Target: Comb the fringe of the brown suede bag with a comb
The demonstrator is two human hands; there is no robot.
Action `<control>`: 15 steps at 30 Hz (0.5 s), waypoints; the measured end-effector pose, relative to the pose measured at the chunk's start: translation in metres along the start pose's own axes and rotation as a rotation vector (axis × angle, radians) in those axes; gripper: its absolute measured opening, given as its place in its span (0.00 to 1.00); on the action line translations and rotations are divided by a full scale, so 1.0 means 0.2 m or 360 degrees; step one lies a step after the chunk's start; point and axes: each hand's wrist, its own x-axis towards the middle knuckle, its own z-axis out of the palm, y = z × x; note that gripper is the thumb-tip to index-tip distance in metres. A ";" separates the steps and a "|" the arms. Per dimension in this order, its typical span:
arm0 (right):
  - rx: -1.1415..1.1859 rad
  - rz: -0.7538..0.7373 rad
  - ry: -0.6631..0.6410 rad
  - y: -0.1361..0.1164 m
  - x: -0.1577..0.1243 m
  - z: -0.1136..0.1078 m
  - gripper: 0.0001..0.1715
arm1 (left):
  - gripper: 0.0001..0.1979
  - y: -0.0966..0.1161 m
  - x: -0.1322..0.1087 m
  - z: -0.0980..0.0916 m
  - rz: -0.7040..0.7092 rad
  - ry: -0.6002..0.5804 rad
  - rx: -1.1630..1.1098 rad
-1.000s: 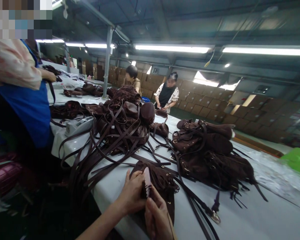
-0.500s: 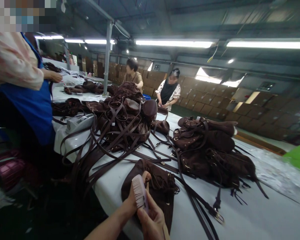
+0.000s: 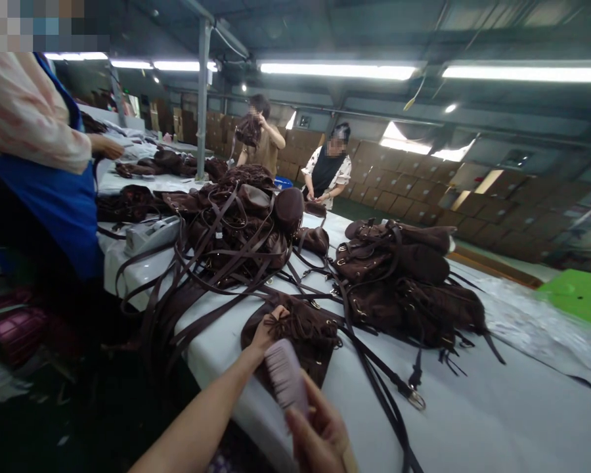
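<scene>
A dark brown fringed bag lies at the table's near edge, its strap running off to the right. My left hand is on the bag's upper left side, fingers closed on it beside the fringe. In my right hand is a pale lilac brush, gripped at its lower end, bristles facing left. The brush is in front of the bag and hides part of it; whether they touch I cannot tell.
A heap of brown bags with trailing straps stands beyond my hands. More bags are stacked at right, near clear plastic and a green object. A co-worker in a blue apron stands left; two people work beyond.
My right hand has drawn the brush down and right, away from my left hand, which stays on the bag. A far co-worker has lifted a brown bag.
</scene>
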 end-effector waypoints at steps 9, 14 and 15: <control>-0.0221 -0.0044 0.0470 -0.02 0.20 -0.16 0.37 | 0.16 0.04 0.01 -0.36 -0.0050 0.0553 -0.0147; -0.0100 0.0040 0.0512 0.14 0.19 -0.16 0.35 | 0.17 -0.02 -0.27 -0.48 -0.0161 0.1094 0.0052; -0.0084 0.0044 0.0514 0.15 0.19 -0.17 0.34 | 0.17 -0.03 -0.35 -0.43 -0.0188 0.0937 0.0096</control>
